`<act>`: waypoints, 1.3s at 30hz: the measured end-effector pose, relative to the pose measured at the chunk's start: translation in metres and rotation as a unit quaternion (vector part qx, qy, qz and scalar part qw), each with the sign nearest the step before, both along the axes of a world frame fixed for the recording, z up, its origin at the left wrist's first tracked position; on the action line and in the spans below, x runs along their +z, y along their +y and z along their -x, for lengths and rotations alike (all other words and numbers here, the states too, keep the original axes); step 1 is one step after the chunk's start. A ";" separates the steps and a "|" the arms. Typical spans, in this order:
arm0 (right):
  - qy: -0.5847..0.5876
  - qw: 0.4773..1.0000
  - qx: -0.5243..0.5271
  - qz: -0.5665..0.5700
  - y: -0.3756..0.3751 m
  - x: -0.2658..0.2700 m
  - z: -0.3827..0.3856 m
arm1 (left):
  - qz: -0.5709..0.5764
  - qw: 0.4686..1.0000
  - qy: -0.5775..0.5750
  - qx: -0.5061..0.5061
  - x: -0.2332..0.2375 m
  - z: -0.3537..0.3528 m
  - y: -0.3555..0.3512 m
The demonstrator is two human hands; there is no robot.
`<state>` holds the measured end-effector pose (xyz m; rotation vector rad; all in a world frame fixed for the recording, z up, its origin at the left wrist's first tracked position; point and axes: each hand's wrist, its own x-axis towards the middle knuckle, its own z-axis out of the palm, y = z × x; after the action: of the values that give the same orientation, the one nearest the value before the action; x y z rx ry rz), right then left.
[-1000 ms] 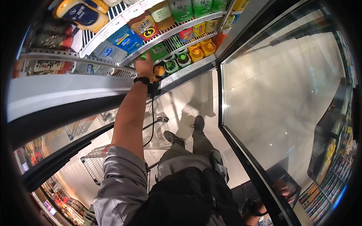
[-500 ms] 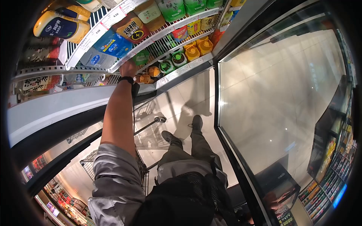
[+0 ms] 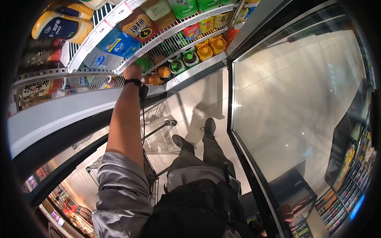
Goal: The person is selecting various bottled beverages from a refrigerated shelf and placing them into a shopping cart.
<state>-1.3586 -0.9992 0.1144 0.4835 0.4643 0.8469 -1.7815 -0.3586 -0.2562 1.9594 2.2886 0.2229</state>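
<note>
My left hand (image 3: 133, 72), a dark band on its wrist, reaches into the open drinks cooler at the lower shelf. It is closed against a green bottle (image 3: 144, 62), fingers mostly hidden on the far side. Beside the wrist are bottles with orange-brown tops, including an orange-capped bottle (image 3: 163, 71). Green-capped bottles (image 3: 177, 66) stand further along. At lower right, skin-coloured shapes show in the glass of the cooler door (image 3: 278, 99); whether my right hand grips anything there I cannot tell.
Upper shelves hold yellow-labelled bottles (image 3: 63, 27), a blue-labelled bottle (image 3: 121, 43) and large green tea bottles (image 3: 182, 7). The glass door stands open at right. A wire cart (image 3: 151, 174) is beside my legs, its caster (image 3: 170, 123) on the tiled floor. Stocked shelves (image 3: 345, 190) lie beyond.
The green bottle has shifted slightly left and toward me along with my left hand. The whole view has tilted a little; the door stays open.
</note>
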 end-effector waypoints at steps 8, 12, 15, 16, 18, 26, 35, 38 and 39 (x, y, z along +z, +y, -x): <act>-0.059 0.998 0.034 -0.004 0.002 -0.005 0.004 | 0.116 0.973 0.133 -0.150 0.012 -0.008 -0.007; -0.148 0.987 0.067 0.010 0.000 -0.011 0.005 | 0.034 0.995 -0.092 -0.033 -0.019 -0.028 -0.041; -0.340 0.934 0.088 0.070 0.000 -0.025 0.003 | -0.048 0.998 0.014 -0.036 -0.052 -0.066 -0.086; -0.467 0.872 0.075 0.128 0.002 -0.033 0.002 | -0.058 0.992 -0.097 -0.049 -0.031 -0.079 -0.111; -0.664 0.716 0.021 0.217 0.010 -0.050 0.006 | 0.064 0.967 -0.216 -0.120 0.014 -0.091 -0.166; -0.872 0.384 -0.129 0.275 0.096 -0.045 0.113 | 0.065 0.876 -0.408 -0.247 0.098 -0.038 -0.333; -0.943 0.282 -0.054 0.168 0.244 -0.078 0.182 | -0.077 0.930 -0.359 -0.002 0.259 0.108 -0.513; -0.954 0.200 -0.165 0.153 0.278 -0.021 0.275 | -0.244 0.956 -0.164 0.003 0.264 0.130 -0.587; -0.948 0.224 -0.182 0.131 0.295 -0.014 0.292 | -0.246 0.957 -0.144 0.055 0.259 0.132 -0.611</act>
<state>-1.6504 -0.7040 0.1003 -0.9729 -1.8167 0.2983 -1.9138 -0.9694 0.0027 1.8247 2.2955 1.1068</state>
